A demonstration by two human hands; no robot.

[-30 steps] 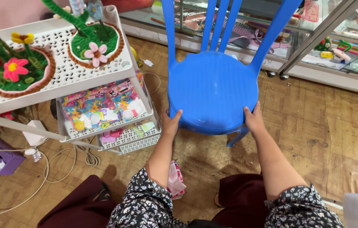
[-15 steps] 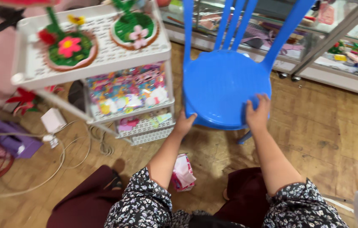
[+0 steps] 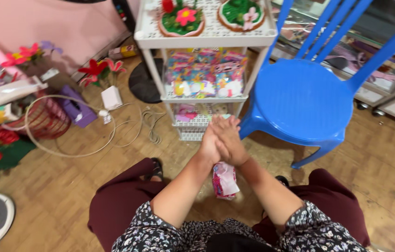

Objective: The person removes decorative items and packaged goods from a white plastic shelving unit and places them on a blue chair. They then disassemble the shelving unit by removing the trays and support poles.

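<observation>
Blue plastic chair [image 3: 307,100] stands at two o'clock from both hands [image 3: 221,140], whose fingers [image 3: 225,125] press together, holding nothing.

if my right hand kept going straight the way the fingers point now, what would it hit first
Probably the lower shelves of the white rack. The right hand, pressed against the left hand, points up the picture toward the bottom baskets beside the blue chair. Depth is unclear, so it may pass above them.
</observation>
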